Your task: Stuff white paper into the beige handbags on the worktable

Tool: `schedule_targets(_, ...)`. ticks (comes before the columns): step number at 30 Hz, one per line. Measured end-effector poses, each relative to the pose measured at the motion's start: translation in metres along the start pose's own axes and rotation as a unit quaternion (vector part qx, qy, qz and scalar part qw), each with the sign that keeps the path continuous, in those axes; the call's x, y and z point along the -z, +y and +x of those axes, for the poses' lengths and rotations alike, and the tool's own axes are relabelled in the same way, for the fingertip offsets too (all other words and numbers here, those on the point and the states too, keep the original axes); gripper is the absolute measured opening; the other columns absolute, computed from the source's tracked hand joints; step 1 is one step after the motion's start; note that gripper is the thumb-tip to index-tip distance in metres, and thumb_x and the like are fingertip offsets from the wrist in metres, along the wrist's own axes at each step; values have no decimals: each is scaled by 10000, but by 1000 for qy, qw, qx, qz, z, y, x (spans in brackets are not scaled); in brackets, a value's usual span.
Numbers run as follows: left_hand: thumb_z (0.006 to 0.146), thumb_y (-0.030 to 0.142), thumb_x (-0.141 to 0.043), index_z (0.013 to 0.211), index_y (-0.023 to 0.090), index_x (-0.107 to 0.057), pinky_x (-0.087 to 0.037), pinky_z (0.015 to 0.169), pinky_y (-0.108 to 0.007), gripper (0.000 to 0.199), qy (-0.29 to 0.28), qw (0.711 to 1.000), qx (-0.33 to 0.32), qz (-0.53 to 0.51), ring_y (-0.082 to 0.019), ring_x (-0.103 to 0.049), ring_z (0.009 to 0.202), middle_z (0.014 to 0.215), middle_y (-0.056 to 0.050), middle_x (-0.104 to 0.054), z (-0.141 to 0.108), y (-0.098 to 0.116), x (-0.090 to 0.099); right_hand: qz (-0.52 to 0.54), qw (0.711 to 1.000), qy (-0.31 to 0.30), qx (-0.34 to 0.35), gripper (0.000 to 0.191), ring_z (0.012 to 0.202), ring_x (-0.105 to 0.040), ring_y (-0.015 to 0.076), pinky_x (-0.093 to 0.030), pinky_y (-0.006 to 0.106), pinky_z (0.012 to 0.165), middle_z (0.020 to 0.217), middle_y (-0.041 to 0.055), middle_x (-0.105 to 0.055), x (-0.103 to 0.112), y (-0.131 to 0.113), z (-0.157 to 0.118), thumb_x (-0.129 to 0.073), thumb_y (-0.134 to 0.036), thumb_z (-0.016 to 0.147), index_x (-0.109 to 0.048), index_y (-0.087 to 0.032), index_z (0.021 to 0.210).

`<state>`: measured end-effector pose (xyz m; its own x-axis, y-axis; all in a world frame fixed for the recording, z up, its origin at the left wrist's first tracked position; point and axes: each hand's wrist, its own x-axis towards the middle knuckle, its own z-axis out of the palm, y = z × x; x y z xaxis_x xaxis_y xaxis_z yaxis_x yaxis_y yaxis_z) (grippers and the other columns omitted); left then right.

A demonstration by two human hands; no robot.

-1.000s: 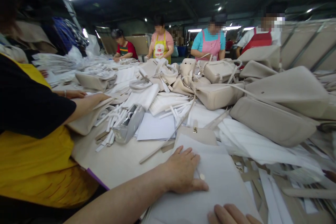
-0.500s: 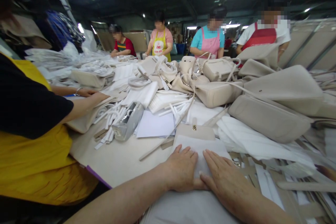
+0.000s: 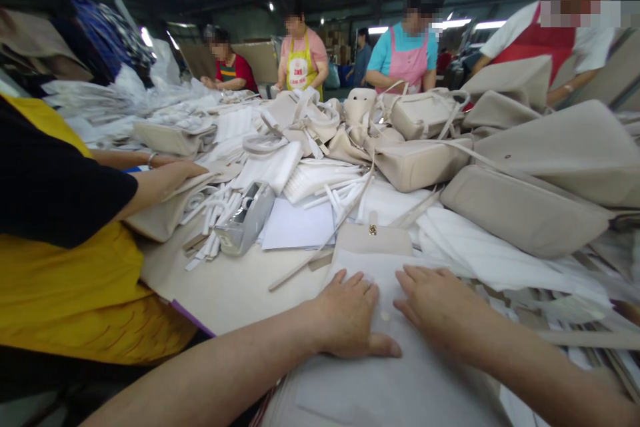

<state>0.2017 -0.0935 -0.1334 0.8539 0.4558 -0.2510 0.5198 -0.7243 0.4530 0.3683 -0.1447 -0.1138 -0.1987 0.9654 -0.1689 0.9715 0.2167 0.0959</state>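
Note:
A beige bag flap [image 3: 350,239] with a gold clasp [image 3: 373,229] lies in front of me. A thin whitish sheet [image 3: 400,380] covers the part of the bag nearer to me. Flat on this sheet rests my left hand [image 3: 347,317], fingers stretched forward and thumb out to the right. My right hand [image 3: 433,300] is at the sheet's right side, its fingers extended and holding nothing visible; whether it touches the sheet I cannot tell. A gap of sheet shows between the two hands.
Left of the bag are a grey tape dispenser [image 3: 246,220], white paper [image 3: 299,223] and a loose strap [image 3: 300,271]. Beige bags [image 3: 525,207] pile up at right, beside white foam wrapping [image 3: 480,273]. A co-worker's arm [image 3: 150,193] handles a bag at left; other people stand behind.
My right hand has moved right, away from my left hand, widening the gap between them. My left hand stays on the sheet. The co-worker in red at far right leans further right.

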Motion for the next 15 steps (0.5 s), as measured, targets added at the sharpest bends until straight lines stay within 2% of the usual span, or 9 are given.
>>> schedule_targets(2,683,758,-421,1344,103,-361,-126,1055,-561,932,3,1000,0,-11,-388,-275,1308,1376,-222,-397,0,0,2,30,999,12,0,263,944,-607,292,-461,429,788,1008,164,-649,14,-1,15,-439,-265,891,-605,-110,1024)
schedule_targets(4,686,736,-454,1373,110,-318,-119,1052,-578,939,3,1000,-4,-23,-393,-275,1308,1391,-217,-379,0,0,2,69,996,45,18,275,987,-587,275,-452,387,801,1057,172,-624,12,-5,24,-396,-251,908,-587,-109,1046)
schedule_targets(6,707,706,-465,1370,112,-334,-112,1058,-579,901,-4,1000,-11,-26,-390,-265,1315,1401,-215,-363,0,-1,2,100,991,69,48,279,1045,-557,264,-444,364,816,1133,170,-591,-5,-10,26,-365,-235,917,-588,-132,1049)
schedule_targets(8,729,700,-440,1338,85,-392,-111,1069,-566,867,-11,1000,-14,-19,-381,-249,1326,1400,-231,-351,-1,-3,-1,116,988,84,59,293,1034,-559,257,-453,359,804,1137,153,-591,-30,-13,22,-334,-251,930,-594,-159,1029)
schedule_targets(11,728,723,-409,1316,39,-407,-113,1090,-525,903,-4,1000,-22,-1,-358,-231,1339,1408,-255,-321,-3,-7,-5,133,984,115,21,357,1059,-552,256,-450,385,860,1150,159,-593,-65,-14,14,-303,-324,946,-556,-143,1122)
schedule_targets(15,727,745,-376,1354,90,-347,-103,1116,-455,908,2,998,-61,26,-289,-216,1358,1430,-201,-320,-7,-19,-8,160,983,89,-20,412,1170,-481,259,-393,418,964,1252,158,-540,-80,-13,12,-274,-342,953,-517,-122,1203)
